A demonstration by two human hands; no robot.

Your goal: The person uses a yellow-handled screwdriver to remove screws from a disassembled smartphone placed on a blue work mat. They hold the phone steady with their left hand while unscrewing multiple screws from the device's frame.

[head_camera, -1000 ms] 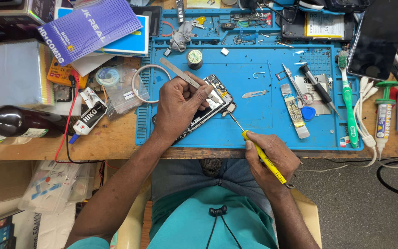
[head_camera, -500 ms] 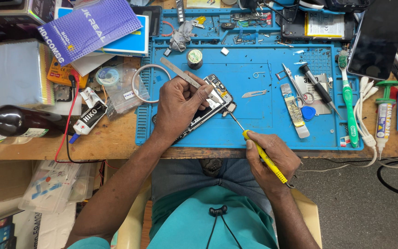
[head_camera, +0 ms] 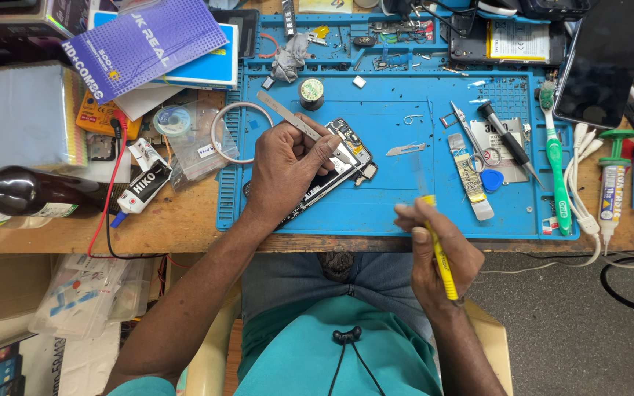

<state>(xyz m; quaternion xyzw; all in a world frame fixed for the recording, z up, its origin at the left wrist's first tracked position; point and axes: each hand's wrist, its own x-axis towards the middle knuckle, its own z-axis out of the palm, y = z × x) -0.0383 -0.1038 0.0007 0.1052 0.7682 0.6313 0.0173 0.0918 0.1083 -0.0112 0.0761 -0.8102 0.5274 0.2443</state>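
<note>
Holding: left hand point(head_camera: 285, 167) is closed on metal tweezers point(head_camera: 296, 123) and presses down on an opened phone point(head_camera: 332, 170); tweezer tips sit at the phone's right edge.
Phone position: lying tilted on the blue work mat point(head_camera: 390, 209), near the mat's middle, partly covered by the left hand.
Right hand point(head_camera: 438, 253): fingers wrapped round a yellow-handled screwdriver point(head_camera: 438, 253), lifted off the mat and held above the bench point(head_camera: 75, 220) edge, well apart from the phone (tip blurred, cannot tell where it points).
Mat, right side: scalpel blade point(head_camera: 406, 149), black screwdriver point(head_camera: 508, 139), green toothbrush point(head_camera: 556, 176).
Mat, upper part: small solder spool point(head_camera: 311, 91).
Bench, left of mat: glue tube point(head_camera: 141, 192), dark bottle point(head_camera: 20, 192), red wire point(head_camera: 108, 191).
</note>
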